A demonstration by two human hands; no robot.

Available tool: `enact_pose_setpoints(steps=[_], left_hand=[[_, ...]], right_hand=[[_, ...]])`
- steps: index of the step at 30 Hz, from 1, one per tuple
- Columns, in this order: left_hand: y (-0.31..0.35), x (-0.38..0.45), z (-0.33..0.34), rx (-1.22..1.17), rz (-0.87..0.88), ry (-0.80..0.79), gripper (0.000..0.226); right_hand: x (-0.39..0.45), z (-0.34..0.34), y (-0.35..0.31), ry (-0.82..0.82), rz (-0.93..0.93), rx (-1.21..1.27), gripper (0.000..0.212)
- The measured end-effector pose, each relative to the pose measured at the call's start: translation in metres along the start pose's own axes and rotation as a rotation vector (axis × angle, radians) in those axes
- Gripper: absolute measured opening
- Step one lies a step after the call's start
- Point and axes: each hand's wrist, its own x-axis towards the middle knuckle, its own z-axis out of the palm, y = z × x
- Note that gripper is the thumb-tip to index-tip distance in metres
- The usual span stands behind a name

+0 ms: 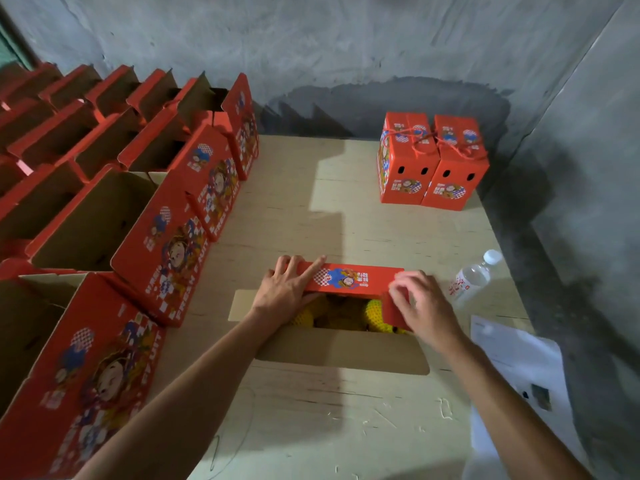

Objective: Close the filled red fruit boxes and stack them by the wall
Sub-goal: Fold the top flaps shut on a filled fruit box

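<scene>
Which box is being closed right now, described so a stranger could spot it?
Start at the pale wooden platform against the grey wall. Near its front edge, directly under both hands, sits the open box. Unlike the empty boxes at left and the two tied boxes by the wall, yellow fruit shows inside.

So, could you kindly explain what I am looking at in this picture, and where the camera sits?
There is no machine here. The single picture comes from a camera worn on a person's head, looking down at their own two bare hands. On the pale board floor stands an open red fruit box with yellow fruit inside. The left hand lies with straight fingers on the far red lid flap. The right hand has its grip on the small red side flap. Two closed boxes, tied with red cord, stand by the wall. Rows of open boxes line the left; a water bottle and paper sheets lie on the right.
</scene>
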Motion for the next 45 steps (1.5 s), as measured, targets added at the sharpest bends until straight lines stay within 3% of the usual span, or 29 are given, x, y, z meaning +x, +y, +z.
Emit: enact_pose_setpoints(steps=[2,4,8,12,15,17,19,22,24,30,34,38,45], left_hand=[[0.001,-0.001,0.000,0.000,-0.003,-0.001,0.079],[0.001,-0.001,-0.001,-0.028,-0.018,-0.002,0.079],[0.005,-0.008,-0.007,-0.037,-0.063,0.039,0.085],[0.000,-0.047,-0.014,-0.068,-0.288,0.167,0.095],[-0.019,-0.085,-0.019,-0.409,-0.644,0.310,0.099],[-0.027,-0.095,-0.025,-0.812,-0.725,0.391,0.082],[-0.017,-0.095,-0.029,-0.971,-0.539,0.405,0.057],[0.004,-0.093,-0.020,-0.644,-0.148,0.240,0.052],[0.002,-0.090,-0.014,-0.561,-0.063,0.185,0.043],[-0.015,-0.078,-0.017,-0.291,0.043,0.068,0.034],[-0.014,-0.081,-0.019,-0.383,0.104,0.155,0.029],[-0.032,-0.088,-0.022,-0.507,0.111,0.299,0.031],[-0.035,-0.075,-0.039,-0.473,0.086,0.145,0.037]], right_hand=[[-0.002,0.015,0.002,-0.063,-0.149,-0.241,0.040],[-0.001,0.016,0.002,-0.173,-0.137,-0.307,0.053],[0.001,0.013,0.008,-0.293,-0.105,-0.366,0.061],[0.002,0.012,0.004,-0.276,-0.094,-0.372,0.059],[0.000,0.015,0.002,-0.197,-0.101,-0.301,0.054],[-0.001,0.015,0.001,-0.166,-0.092,-0.249,0.049],[-0.001,0.016,0.000,-0.147,-0.083,-0.240,0.046],[0.000,0.016,-0.001,-0.121,-0.081,-0.242,0.044],[-0.002,0.018,-0.002,-0.102,-0.081,-0.238,0.043],[-0.004,0.019,-0.006,-0.038,-0.043,-0.203,0.034],[-0.008,0.015,0.001,0.034,-0.087,-0.136,0.026],[-0.016,0.000,0.016,-0.023,-0.187,-0.082,0.025],[-0.020,-0.017,0.018,-0.178,-0.225,-0.086,0.030]])
